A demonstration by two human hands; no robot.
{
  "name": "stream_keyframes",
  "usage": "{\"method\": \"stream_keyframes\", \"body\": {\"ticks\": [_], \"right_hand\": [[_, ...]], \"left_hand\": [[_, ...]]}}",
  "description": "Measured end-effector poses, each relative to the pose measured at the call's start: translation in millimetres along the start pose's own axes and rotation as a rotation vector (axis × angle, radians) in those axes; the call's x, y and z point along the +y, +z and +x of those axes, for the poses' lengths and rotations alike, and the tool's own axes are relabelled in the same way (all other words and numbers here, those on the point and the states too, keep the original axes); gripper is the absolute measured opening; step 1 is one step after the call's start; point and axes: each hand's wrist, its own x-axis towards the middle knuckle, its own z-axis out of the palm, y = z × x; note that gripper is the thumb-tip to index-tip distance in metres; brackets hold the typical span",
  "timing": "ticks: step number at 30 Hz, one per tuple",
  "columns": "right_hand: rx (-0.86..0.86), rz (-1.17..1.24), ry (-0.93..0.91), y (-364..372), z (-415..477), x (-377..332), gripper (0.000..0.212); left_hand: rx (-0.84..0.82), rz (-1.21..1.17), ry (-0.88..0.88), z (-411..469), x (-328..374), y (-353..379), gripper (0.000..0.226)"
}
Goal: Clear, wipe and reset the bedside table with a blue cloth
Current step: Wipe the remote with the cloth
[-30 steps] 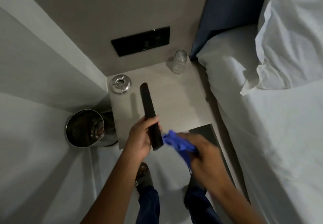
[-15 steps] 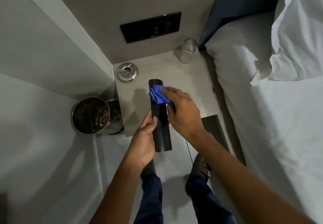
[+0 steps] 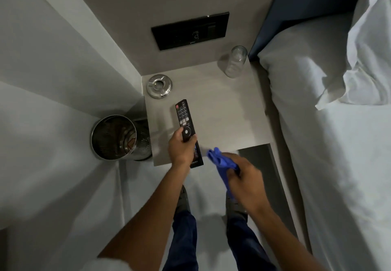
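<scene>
My left hand (image 3: 182, 148) grips a black remote control (image 3: 184, 118) by its lower half, button side up, over the front left part of the grey bedside table (image 3: 228, 109). Just right of it, my right hand (image 3: 243, 177) holds a bunched blue cloth (image 3: 220, 160) at the table's front edge, apart from the remote. A round metal ashtray (image 3: 159, 85) sits at the table's back left corner. An upturned clear glass (image 3: 236, 61) stands at the back right corner.
A shiny metal waste bin (image 3: 118, 137) stands on the floor left of the table. A bed with white sheets (image 3: 330, 135) and a pillow (image 3: 368, 54) borders the table on the right. A black switch panel (image 3: 190, 31) is on the wall behind.
The remote has been turned over, from its plain back to its buttons. My right hand with the cloth has come off the remote's far end and back toward the table's front edge.
</scene>
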Motion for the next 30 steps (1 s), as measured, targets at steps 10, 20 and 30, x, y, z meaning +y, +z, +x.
{"method": "stream_keyframes", "body": {"ticks": [10,20,30], "right_hand": [[0.067,0.216,0.154,-67.6,20.5,54.4,0.05],[0.099,0.258,0.156,-88.9,23.8,75.1,0.048],[0.124,0.417,0.217,-96.2,18.1,66.1,0.048]], "left_hand": [[0.18,0.564,0.234,45.7,-15.9,91.9,0.041],[0.291,0.503,0.192,62.4,-30.2,119.6,0.06],[0.148,0.468,0.308,28.0,-17.7,88.8,0.053]]}}
